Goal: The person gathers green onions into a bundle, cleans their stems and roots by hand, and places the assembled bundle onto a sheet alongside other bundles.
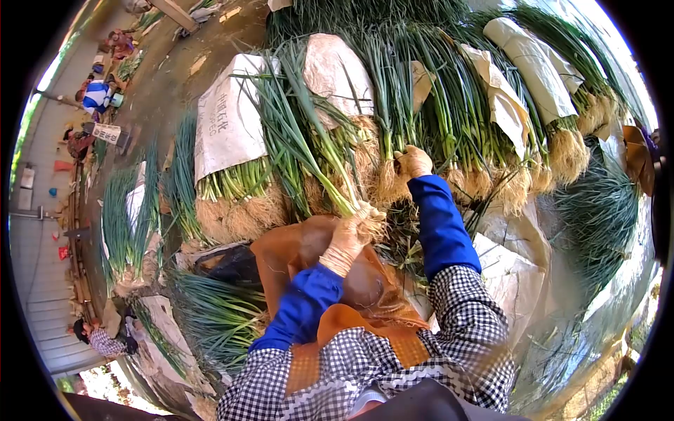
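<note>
My left hand (349,240) is closed round the root end of a small bunch of green onions (333,188). Their long leaves point up and to the left, over other bundles. Further right, my right hand (415,163) has its fingers curled at the lower stems of a green onion bundle (388,140), just above its pale roots. Part of that grip is hidden by the hand itself. Between and beyond both hands lies a row of green onions with their roots toward me. A brown apron (309,242) covers my lap.
A white printed sack (226,119) and a pinkish sack (338,74) wrap bundles ahead. More green onions lie at lower left (217,316) and far right (597,210). Plastic sheeting (512,274) spreads on my right. Several people sit at the left, one in a blue and white top (96,95).
</note>
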